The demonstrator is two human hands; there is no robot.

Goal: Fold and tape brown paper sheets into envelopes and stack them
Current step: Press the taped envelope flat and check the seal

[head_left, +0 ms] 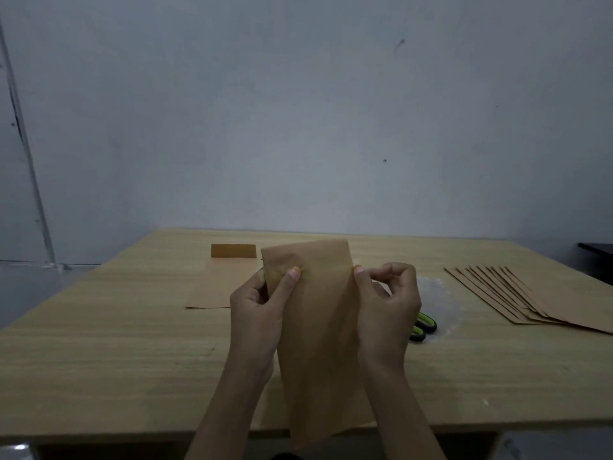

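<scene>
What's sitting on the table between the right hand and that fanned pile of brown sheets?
In the head view, scissors with green-and-black handles and a pale, clear patch lie between the right hand and the fanned sheets.

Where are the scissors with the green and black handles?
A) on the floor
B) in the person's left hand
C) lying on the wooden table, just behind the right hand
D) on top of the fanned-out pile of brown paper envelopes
C: the green and black scissor handles lie on the light wooden table, peeking out beside the right hand, which pinches the folded brown paper sheet together with the left hand.
</scene>
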